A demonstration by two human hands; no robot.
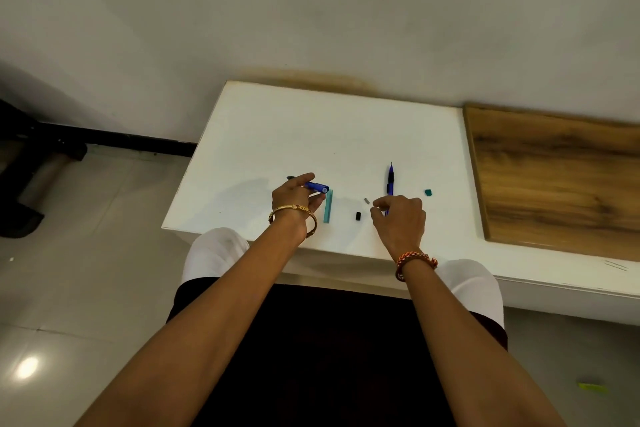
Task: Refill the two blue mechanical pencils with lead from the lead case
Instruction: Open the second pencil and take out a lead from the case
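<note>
My left hand (294,198) grips a blue mechanical pencil (317,186) lying almost level, its open rear end pointing right. Just right of that hand a teal lead case (328,206) lies on the white table (277,135). The second blue pencil (390,180) lies on the table with its tip pointing away from me. My right hand (398,218) rests over that pencil's near end, thumb and forefinger pinched together; whether a lead is between them is too small to tell. A black cap (358,216), a small grey piece (366,200) and a teal lid (428,192) lie loose.
The white table stands against a pale wall. A wooden panel (561,177) adjoins it on the right. Tiled floor lies to the left, with a dark metal frame (41,156) at the far left. My knees sit under the table's near edge.
</note>
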